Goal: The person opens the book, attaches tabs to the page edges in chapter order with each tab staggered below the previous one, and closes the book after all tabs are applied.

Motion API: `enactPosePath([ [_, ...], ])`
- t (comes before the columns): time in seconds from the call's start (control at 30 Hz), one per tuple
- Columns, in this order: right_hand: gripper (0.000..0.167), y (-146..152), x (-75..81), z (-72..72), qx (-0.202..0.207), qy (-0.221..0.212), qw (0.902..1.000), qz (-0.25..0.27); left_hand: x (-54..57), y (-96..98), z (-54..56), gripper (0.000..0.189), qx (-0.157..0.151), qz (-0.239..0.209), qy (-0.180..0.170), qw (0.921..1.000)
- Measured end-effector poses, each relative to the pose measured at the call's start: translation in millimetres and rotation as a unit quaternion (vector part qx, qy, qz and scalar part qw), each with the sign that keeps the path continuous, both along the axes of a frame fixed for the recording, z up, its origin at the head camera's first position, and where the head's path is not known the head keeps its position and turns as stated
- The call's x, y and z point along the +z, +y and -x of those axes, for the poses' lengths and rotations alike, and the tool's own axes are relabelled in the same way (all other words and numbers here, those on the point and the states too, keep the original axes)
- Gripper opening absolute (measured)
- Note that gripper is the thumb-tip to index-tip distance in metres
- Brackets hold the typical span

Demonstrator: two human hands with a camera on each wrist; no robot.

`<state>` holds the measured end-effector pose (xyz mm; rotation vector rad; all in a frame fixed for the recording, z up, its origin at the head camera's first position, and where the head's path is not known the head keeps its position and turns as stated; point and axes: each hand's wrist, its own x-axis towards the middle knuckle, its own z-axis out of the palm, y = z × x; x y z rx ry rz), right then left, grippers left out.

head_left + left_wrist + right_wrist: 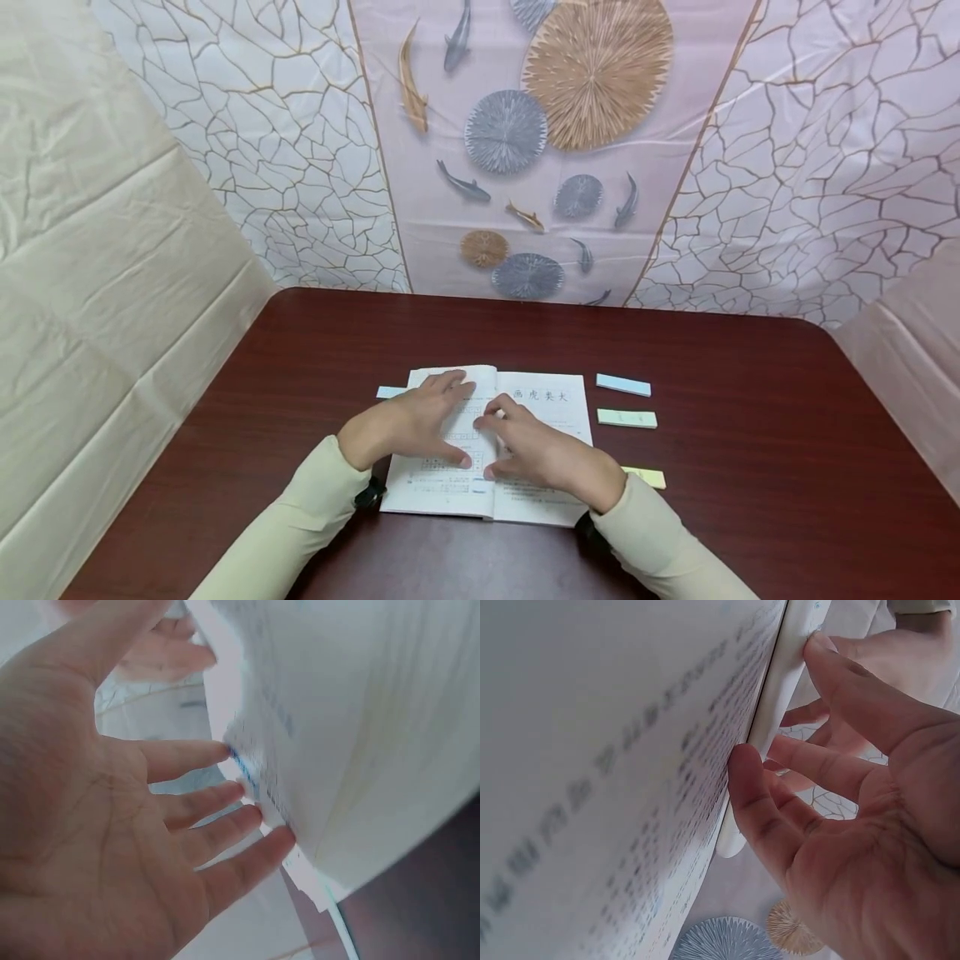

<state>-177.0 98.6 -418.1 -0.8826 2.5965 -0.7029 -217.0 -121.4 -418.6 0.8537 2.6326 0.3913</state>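
An open book [543, 512] lies on the table with printed text on both pages. My left hand [423, 421] is spread over the left page, its fingertips touching the paper in the left wrist view. My right hand [543, 450] is over the right page near the centre fold. In the right wrist view its bent fingers [757, 802] touch the paper beside the fold, and the thumb also reaches the book. Neither hand grips anything. Parts of both pages are hidden under the hands.
Right of the book lie a blue paper strip [623, 384], a green one [627, 418] and a yellow one [645, 477], partly covered by the right wrist. Another blue strip [392, 392] sticks out at the book's left edge. Patterned cloth [300, 167] hangs behind the dark red table [750, 433].
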Motion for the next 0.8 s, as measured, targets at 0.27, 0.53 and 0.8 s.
enactPosePath([
  [0.27,0.055,1,0.3,1.3,0.008,-0.001,1.0000,-0.001,-5.7,5.1,-4.1,0.105,0.000,0.021,0.025,0.9995],
  [0.53,0.058,11,11.4,8.7,0.032,0.002,0.9992,-0.022,-7.1,6.3,-5.8,0.106,0.009,0.039,0.027,0.9988],
  [0.8,0.067,45,25.1,26.5,-0.045,0.029,0.9985,-0.009,-6.8,9.5,-6.1,0.107,0.025,0.038,0.011,0.9989],
])
